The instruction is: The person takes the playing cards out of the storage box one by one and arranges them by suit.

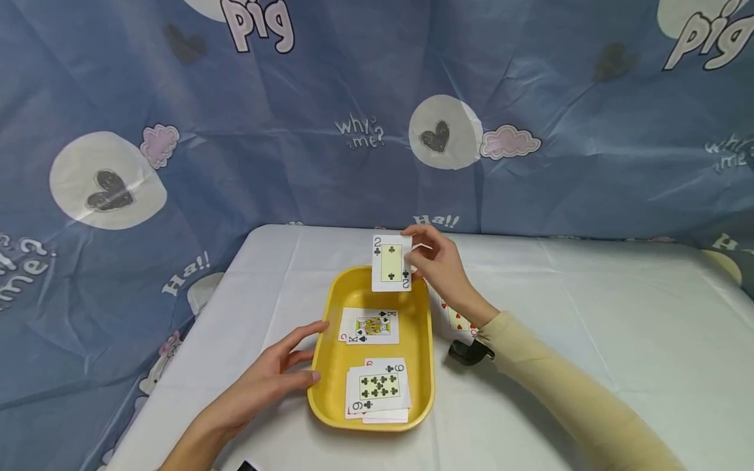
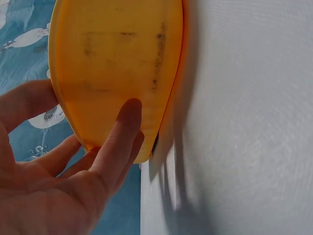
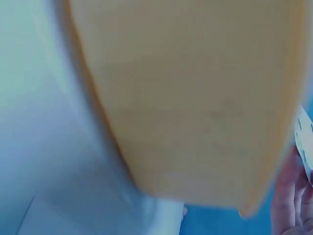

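Observation:
My right hand (image 1: 434,258) pinches a playing card, the two of clubs (image 1: 391,263), by its right edge above the far end of a yellow tray (image 1: 429,366). In the right wrist view, that hand (image 3: 293,200) and part of the card (image 3: 305,139) show at the right edge. My left hand (image 1: 272,374) rests its fingertips and thumb against the tray's left side. The left wrist view shows its extended fingers (image 2: 122,127) touching the outer wall. Inside the tray lie a king of spades (image 1: 377,326) over a red-marked card, and a nearer pile topped by the nine of clubs (image 1: 378,387).
A red heart card (image 1: 458,320) lies right of the tray, partly under my right forearm. A black strap or device (image 1: 468,353) shows by the right wrist. White cloth (image 1: 565,314) covers the table; a blue printed curtain (image 1: 377,183) hangs behind.

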The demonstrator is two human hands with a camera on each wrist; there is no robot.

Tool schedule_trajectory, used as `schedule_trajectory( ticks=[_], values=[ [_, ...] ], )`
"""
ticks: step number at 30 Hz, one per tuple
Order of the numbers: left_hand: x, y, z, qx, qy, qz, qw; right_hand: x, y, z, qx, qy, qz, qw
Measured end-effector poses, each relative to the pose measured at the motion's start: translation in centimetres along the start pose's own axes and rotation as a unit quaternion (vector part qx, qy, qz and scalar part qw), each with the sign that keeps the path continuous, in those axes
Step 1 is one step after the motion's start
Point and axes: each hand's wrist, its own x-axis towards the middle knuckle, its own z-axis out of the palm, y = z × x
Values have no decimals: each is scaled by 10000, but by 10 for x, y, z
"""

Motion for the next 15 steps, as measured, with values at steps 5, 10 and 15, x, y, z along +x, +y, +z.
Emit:
schedule_trajectory(
  ticks=[5,10,15],
  values=[
    [0,0,0,10,57,-3,10000,-11,-7,-24,-89,-8,340,9994],
    [0,1,0,52,23,23,10000,-23,-11,-48,-180,15,549,9983],
    [0,0,-1,65,-31,68,10000,-37,-13,-73,-256,97,675,9973]
  ],
)
